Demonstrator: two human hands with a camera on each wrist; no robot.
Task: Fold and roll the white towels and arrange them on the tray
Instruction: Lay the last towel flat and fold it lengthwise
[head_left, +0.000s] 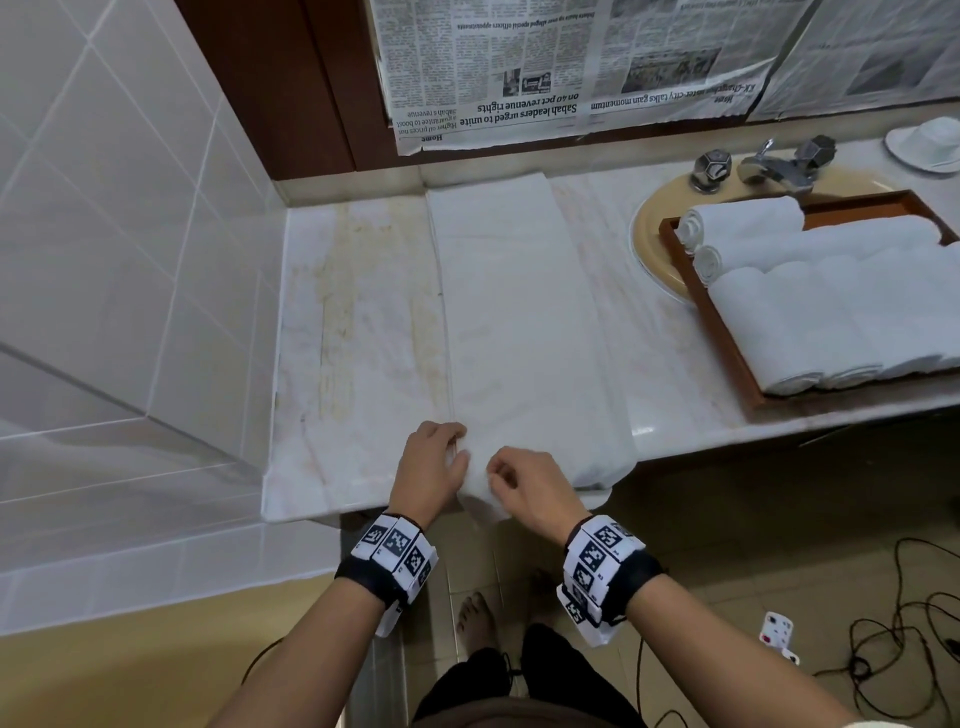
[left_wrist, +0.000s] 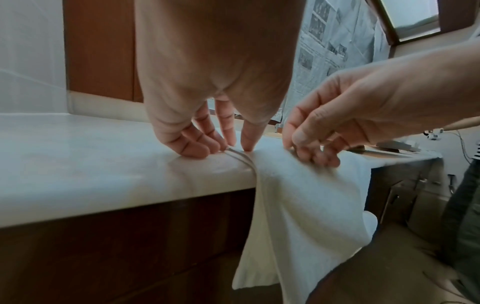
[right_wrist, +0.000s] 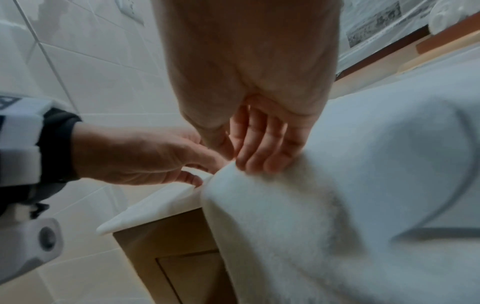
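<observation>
A long folded white towel lies lengthwise on the marble counter, and its near end hangs over the front edge. My left hand pinches the towel's left hem at the counter's front edge. My right hand sits just to its right with fingers curled on a raised bit of the towel. At the right a wooden tray holds several rolled white towels.
The tray stands over a beige sink with a metal faucet behind it. A white dish sits at the back right. Newspaper covers the wall behind. A tiled wall bounds the counter's left. Cables lie on the floor.
</observation>
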